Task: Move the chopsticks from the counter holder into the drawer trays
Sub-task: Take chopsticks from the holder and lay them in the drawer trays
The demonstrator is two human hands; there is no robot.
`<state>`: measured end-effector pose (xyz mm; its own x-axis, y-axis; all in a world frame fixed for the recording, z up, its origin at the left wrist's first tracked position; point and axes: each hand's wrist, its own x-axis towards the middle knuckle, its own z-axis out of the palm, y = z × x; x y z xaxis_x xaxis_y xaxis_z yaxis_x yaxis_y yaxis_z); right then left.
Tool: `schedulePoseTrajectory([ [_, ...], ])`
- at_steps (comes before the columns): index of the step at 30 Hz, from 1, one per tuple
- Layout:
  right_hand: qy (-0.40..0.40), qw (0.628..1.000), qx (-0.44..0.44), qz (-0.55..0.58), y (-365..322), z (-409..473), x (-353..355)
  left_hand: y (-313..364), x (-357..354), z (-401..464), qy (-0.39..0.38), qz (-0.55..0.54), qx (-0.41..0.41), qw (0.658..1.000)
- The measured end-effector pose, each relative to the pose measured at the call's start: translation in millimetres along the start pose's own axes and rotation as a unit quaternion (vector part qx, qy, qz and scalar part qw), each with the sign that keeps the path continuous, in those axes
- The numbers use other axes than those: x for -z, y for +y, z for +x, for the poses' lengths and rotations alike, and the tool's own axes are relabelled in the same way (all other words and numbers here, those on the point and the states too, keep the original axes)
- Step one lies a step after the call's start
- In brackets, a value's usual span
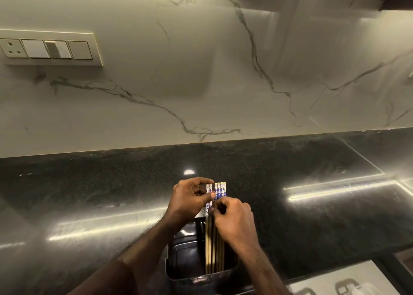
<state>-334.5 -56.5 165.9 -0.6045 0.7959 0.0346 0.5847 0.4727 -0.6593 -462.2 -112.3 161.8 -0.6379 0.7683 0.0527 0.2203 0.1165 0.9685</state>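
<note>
**Mia:** Chopsticks! Thin wooden chopsticks with blue and white painted tops (220, 190). Where are they?

**Tom:** They stand up in a black plastic holder (190, 265) on the shiny black stone counter (89, 194). They lean on the right side of the holder, all close in a row, with their painted tops up.

**Mia:** What is the left hand (190, 199) doing?

**Tom:** Its fingers are bent round the tops of the two chopsticks on the left. The thumb presses on them from the front. So it holds those two.

**Mia:** And the right hand (235, 219)?

**Tom:** It is a bit lower, just beside the left hand. Its fingers are curled, and the thumb and first finger pinch the sticks just under the painted part.

**Mia:** Are the two hands touching?

**Tom:** They are very near. I cannot tell if they touch.

**Mia:** What is behind the counter?

**Tom:** A white marble wall with grey lines (201, 82). On the left of it is a cream switch plate with a plug socket (48, 48).

**Mia:** And down in the corner?

**Tom:** A pale drawer (330, 280) shows at the bottom right, under the counter edge. I see grey shapes in it, but they are too blurry to name.
</note>
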Motion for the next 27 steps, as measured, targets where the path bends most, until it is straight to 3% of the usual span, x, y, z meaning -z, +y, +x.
schedulePoseTrajectory([
  [10,-0.012,1.0,0.002,0.014,3.5,-2.9,2.5,1.6,-8.5,-1.3,-0.015,-0.037,0.008,0.999],
  [19,-0.013,0.999,0.01,0.03,2.6,-3.1,5.8,10.4,10.7,-7.9,0.027,0.018,-0.023,0.999],
  [27,-0.111,0.973,0.047,0.199,-27.2,-9.5,13.4,70.8,45.5,-27.6,0.035,0.007,-0.083,0.996],
])
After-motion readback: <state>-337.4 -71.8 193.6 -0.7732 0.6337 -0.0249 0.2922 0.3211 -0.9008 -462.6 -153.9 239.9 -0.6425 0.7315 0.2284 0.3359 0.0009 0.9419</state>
